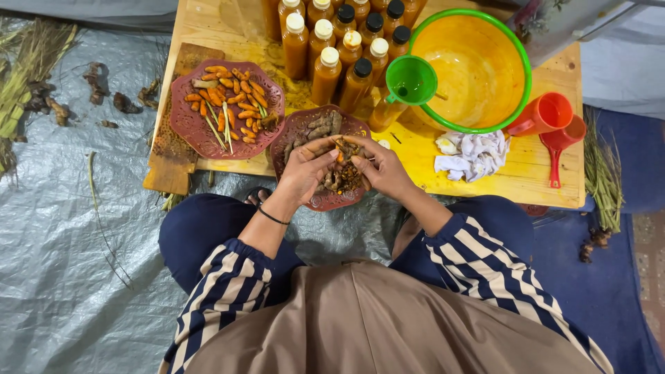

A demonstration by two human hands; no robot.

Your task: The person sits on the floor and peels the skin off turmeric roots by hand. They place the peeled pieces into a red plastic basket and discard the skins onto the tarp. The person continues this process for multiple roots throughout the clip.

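Low wooden table (208, 28): left hand (308, 170) and right hand (381, 170) together pinch a turmeric root (344, 148) over a maroon plate (305, 128).

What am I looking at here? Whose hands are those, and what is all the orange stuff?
This is one picture, taken by a small camera worn on a person's head, so you look down just as they do. There is no machine here, only a person sitting cross-legged at a low wooden table.

The left hand and the right hand meet over a dark red plate of brown, knobbly roots. Together the fingers grip one small root piece with an orange tip.

Beside it, another red plate holds peeled orange roots. Behind stand bottles of orange liquid, some with white caps and some with black. A green funnel sits in one bottle, next to a big green-rimmed bowl stained yellow. There is also a crumpled white cloth and an orange cup.
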